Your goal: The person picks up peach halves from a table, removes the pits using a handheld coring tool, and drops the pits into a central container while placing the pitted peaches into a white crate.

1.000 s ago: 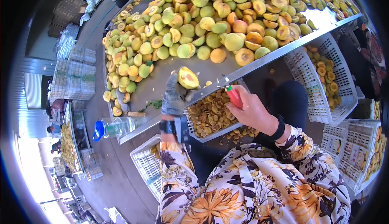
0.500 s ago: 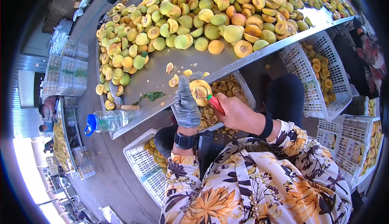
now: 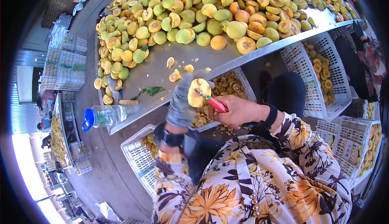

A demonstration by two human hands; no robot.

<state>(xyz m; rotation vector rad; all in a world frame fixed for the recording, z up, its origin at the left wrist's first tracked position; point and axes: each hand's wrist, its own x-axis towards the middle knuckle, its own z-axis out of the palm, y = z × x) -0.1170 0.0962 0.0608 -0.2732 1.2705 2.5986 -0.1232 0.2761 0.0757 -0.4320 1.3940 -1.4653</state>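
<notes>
My left hand (image 3: 180,106), in a grey knit glove, holds a halved yellow peach (image 3: 196,99) with its cut face turned up towards me. My bare right hand (image 3: 239,111) is wrapped round the red handle of a pitting tool (image 3: 217,105). The tool's metal tip touches the middle of the cut face. Both hands are just off the near edge of a steel table (image 3: 158,68). A big heap of green-yellow peach halves (image 3: 174,33) covers its far part. A few loose pieces (image 3: 175,76) lie close to my glove.
Below my hands stands a crate (image 3: 247,87) of small brownish-yellow pieces. White crates of peach halves stand left (image 3: 135,155) and right (image 3: 339,87). A blue-capped bottle (image 3: 108,116), a wooden handle (image 3: 129,102) and leaves (image 3: 152,90) are at the table's left.
The tool's loop lay round the peach's centre earlier; now its tip shows at the middle. My left hand has tilted and curled closer round the peach, its forearm blurred and shifted left.
</notes>
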